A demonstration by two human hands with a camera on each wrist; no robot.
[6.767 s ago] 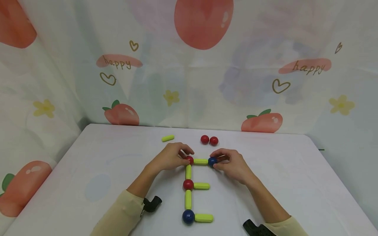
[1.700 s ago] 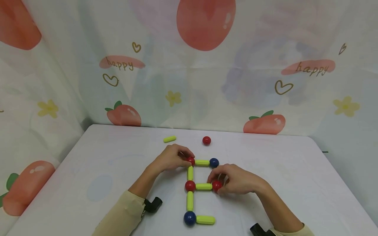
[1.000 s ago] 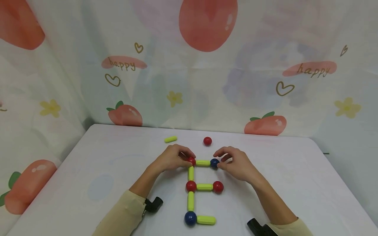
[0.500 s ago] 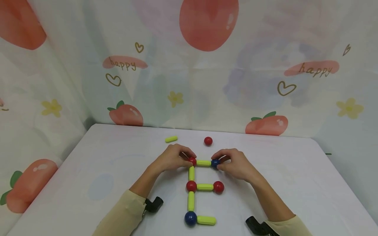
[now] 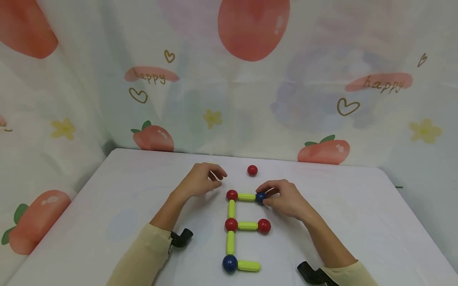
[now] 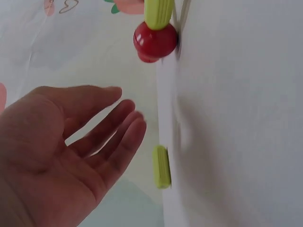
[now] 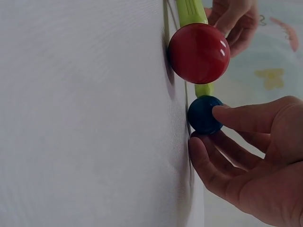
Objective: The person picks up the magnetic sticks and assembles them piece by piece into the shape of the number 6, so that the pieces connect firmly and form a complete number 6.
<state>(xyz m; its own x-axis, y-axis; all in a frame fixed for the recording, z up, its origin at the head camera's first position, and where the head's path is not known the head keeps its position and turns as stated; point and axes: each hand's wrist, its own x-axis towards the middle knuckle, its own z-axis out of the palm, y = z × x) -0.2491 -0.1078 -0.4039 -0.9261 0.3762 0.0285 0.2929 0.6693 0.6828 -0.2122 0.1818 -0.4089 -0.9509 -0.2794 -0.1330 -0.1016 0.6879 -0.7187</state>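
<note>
My right hand pinches the far blue ball between thumb and fingers. That ball sits at the right end of the top yellow-green rod. The rod's left end meets a red ball. From there rods and balls run toward me, through a middle red ball to a near blue ball. The middle branch ends in another red ball; the near rod has a bare right end. My left hand holds nothing, fingers loosely bent, near a loose yellow-green rod, mostly hidden in the head view.
A loose red ball lies near the back of the white table. Behind the table hangs a printed cloth. Black wrist cameras sit at both forearms.
My left hand has let go of the top-left red ball and moved back and left. Earlier, my right hand set a red ball on the middle rod, then returned to the blue ball.
</note>
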